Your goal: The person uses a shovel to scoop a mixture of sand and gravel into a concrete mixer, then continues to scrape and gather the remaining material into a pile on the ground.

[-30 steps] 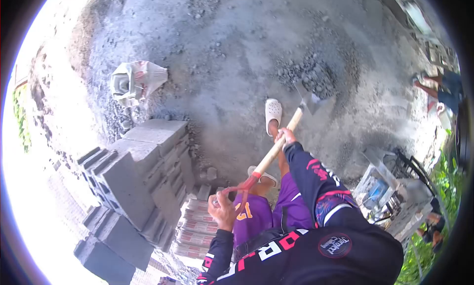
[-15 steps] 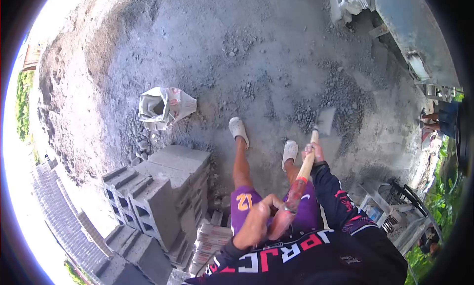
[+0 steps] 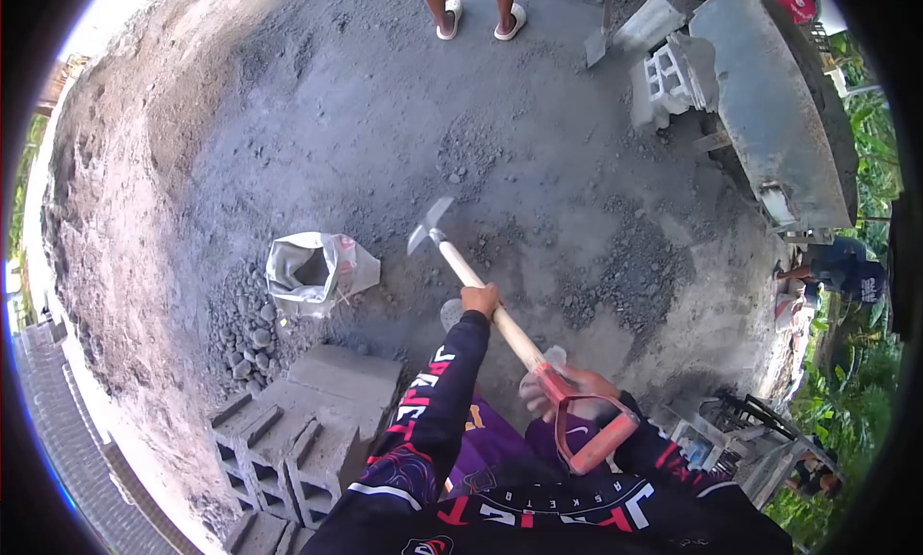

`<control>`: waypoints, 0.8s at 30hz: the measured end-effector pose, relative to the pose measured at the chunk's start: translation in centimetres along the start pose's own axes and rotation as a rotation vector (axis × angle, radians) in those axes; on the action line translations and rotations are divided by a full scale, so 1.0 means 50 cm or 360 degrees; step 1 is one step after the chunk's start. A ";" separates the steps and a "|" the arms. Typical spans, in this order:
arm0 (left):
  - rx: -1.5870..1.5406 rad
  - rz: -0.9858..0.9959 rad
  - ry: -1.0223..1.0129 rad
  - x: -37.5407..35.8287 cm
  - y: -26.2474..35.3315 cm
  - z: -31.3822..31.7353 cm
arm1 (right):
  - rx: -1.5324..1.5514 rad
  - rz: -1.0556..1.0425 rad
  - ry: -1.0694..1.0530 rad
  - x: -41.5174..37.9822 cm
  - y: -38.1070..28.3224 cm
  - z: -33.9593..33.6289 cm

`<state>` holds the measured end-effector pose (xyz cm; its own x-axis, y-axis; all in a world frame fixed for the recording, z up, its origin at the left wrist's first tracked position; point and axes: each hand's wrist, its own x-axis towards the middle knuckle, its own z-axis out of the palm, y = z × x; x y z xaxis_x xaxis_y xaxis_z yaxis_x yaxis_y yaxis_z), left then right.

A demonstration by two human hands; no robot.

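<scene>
Stones (image 3: 248,345) lie well left of the left hand (image 3: 480,300). The open sack (image 3: 358,264) stands closer, left of its fingers. Stacked blocks (image 3: 341,380) sit left of those fingers, toward the body. The blade (image 3: 430,226) points ahead of the left fingers, near the sack; half a second earlier it was at the rubble. The left fingers are closed around the shaft of the shovel (image 3: 517,343). The hands have traded places: the left previously held the grip end, the right the lower shaft. The right hand (image 3: 588,382) is now at the red collar, fingers partly curled; whether they clasp it cannot be determined. Rubble (image 3: 630,286) lies ahead and right of the right fingers.
</scene>
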<state>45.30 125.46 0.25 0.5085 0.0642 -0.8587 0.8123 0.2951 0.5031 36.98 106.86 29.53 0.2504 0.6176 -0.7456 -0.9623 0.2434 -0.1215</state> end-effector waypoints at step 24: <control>0.1404 0.0204 0.0929 0.269 -0.201 0.783 | 0.1244 -0.0886 0.1073 -0.164 -0.014 -0.821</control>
<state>55.16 86.03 -12.53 0.5793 0.5619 -0.5906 0.8011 -0.5264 0.2849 31.25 70.94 8.83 0.2838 -0.1833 -0.9412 -0.3518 0.8932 -0.2800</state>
